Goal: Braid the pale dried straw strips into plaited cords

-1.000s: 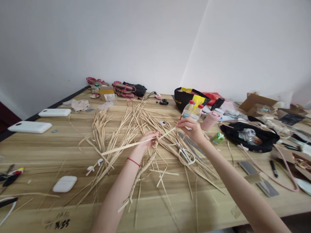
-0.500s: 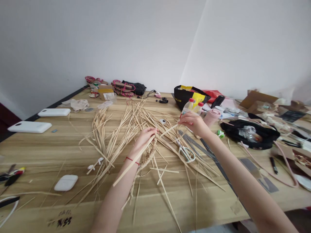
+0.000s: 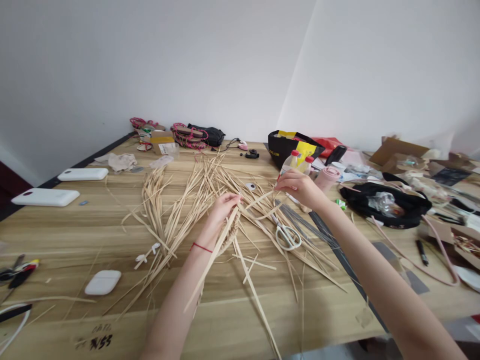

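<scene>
My left hand (image 3: 224, 207), with a red string at its wrist, is closed round the top of a braided straw cord (image 3: 231, 234) and a long flat straw strip (image 3: 210, 264) that slants down towards me. My right hand (image 3: 300, 189) is raised further right and pinches the far end of a thin straw strip (image 3: 262, 197) that runs back to the left hand. Both hands work above a loose heap of straw strips (image 3: 187, 200) spread over the wooden table (image 3: 75, 235). White-handled scissors (image 3: 287, 235) lie just below my right hand.
Two red-capped bottles (image 3: 296, 164), a pink cup (image 3: 325, 180) and black bags (image 3: 386, 205) crowd the right side. A white earbud case (image 3: 102, 282) and loose earbuds (image 3: 147, 254) lie left of the straw. White power banks (image 3: 45, 196) sit at the far left edge.
The long strip in my left hand has swung from pointing left to slanting down towards me. Both hands have drawn slightly closer and the braid is now mostly behind my left wrist.
</scene>
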